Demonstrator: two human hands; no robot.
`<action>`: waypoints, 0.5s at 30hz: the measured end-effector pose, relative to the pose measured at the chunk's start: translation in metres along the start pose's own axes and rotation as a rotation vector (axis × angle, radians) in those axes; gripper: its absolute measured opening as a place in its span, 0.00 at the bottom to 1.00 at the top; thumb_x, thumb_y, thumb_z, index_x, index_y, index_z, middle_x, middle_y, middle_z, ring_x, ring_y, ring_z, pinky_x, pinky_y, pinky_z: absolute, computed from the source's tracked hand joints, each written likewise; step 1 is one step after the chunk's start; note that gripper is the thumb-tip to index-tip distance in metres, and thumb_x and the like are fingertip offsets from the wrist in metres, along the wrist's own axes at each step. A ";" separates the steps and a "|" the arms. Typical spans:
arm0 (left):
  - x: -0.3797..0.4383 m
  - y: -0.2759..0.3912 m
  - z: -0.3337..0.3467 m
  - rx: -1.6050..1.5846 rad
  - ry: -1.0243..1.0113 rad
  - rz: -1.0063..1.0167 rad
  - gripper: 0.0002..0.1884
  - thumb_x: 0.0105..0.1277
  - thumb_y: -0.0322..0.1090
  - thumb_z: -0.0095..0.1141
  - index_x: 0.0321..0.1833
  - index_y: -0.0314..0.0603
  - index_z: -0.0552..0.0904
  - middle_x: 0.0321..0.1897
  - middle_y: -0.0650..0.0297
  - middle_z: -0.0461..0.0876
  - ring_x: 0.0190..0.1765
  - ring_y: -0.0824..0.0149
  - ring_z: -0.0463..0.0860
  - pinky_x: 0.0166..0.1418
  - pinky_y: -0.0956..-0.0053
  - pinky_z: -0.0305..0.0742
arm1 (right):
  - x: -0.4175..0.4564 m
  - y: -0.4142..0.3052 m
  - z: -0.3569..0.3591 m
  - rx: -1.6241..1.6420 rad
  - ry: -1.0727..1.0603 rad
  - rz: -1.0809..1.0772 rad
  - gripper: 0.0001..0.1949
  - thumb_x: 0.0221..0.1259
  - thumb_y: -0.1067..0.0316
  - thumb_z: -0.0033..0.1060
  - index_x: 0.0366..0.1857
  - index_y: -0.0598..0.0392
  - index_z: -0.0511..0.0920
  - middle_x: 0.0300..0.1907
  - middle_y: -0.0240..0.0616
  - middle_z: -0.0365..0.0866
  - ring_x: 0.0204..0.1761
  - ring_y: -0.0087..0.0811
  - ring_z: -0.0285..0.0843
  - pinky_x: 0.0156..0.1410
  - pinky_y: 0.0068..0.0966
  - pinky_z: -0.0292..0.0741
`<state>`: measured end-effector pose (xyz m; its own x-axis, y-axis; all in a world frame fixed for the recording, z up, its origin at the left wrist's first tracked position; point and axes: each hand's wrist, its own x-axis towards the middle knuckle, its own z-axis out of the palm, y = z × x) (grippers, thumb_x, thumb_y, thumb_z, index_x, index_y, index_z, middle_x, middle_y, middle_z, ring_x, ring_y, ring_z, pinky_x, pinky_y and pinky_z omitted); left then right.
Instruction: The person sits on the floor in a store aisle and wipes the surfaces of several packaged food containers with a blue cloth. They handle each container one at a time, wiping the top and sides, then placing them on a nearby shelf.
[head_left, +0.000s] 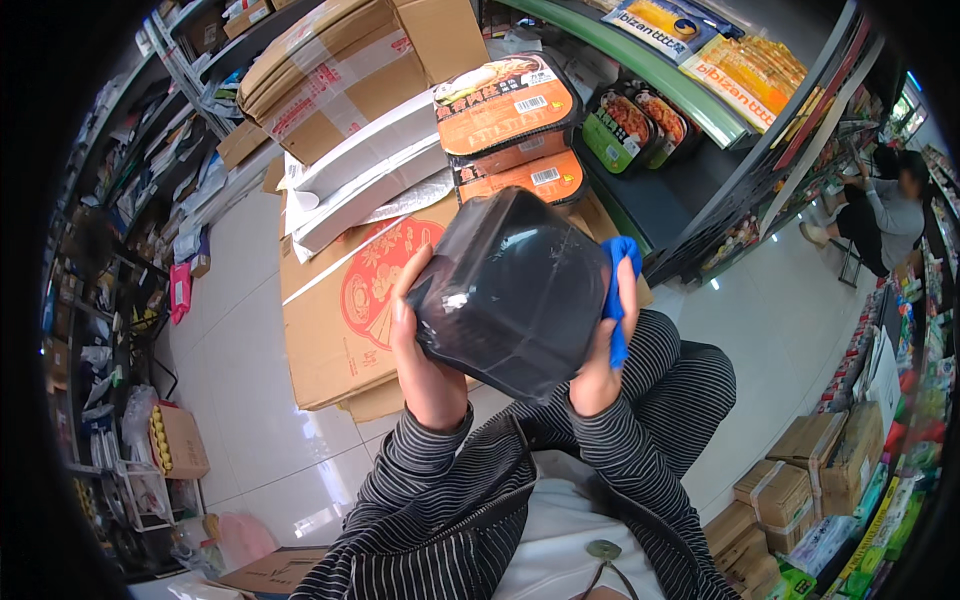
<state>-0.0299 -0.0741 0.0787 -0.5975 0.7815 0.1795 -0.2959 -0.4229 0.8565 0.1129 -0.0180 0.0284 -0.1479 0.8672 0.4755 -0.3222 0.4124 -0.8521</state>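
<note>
Between my two hands is a black plastic food box (517, 292) in clear wrap, its plain dark face turned up towards me. My left hand (427, 367) grips its left side. On the right side my right hand (607, 360) holds it, with a blue cloth (621, 300) bunched between fingers and box. Just beyond, orange-labelled self-heating meal boxes (510, 112) are stacked on a cardboard carton (330, 352) with a red printed design. Two similar boxes with green labels (619, 131) stand on the low shelf to the right.
An open cardboard box (337, 82) and white foam-like strips (367, 165) lie behind on the carton. A metal shelf (697, 195) with snack packets (731, 75) rises at the right. Farther right a person (889, 210) sits. Small cartons (780, 495) stand at lower right; loaded racks (97, 300) line the left.
</note>
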 end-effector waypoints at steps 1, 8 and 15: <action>-0.002 0.009 0.002 0.181 -0.041 0.073 0.36 0.75 0.59 0.31 0.72 0.32 0.64 0.67 0.53 0.69 0.69 0.60 0.69 0.74 0.65 0.60 | 0.001 -0.007 0.004 0.271 0.051 0.150 0.34 0.76 0.46 0.40 0.77 0.52 0.47 0.77 0.46 0.49 0.77 0.40 0.49 0.78 0.36 0.53; -0.004 0.038 -0.034 1.050 -0.540 0.589 0.36 0.52 0.49 0.68 0.66 0.47 0.76 0.61 0.46 0.64 0.62 0.49 0.68 0.68 0.59 0.64 | 0.007 0.001 -0.006 0.744 0.026 0.547 0.25 0.76 0.59 0.41 0.73 0.51 0.57 0.70 0.47 0.64 0.66 0.38 0.72 0.70 0.35 0.73; 0.013 0.012 -0.026 0.710 -0.272 0.683 0.69 0.36 0.56 0.81 0.79 0.48 0.48 0.75 0.38 0.47 0.76 0.41 0.54 0.73 0.48 0.60 | -0.019 0.022 -0.006 1.312 -0.393 0.506 0.25 0.77 0.55 0.40 0.71 0.54 0.61 0.67 0.45 0.69 0.64 0.36 0.74 0.68 0.32 0.74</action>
<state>-0.0607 -0.0806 0.0785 -0.2574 0.5901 0.7652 0.6073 -0.5172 0.6031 0.1137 -0.0237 -0.0010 -0.6735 0.6199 0.4027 -0.7310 -0.6396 -0.2378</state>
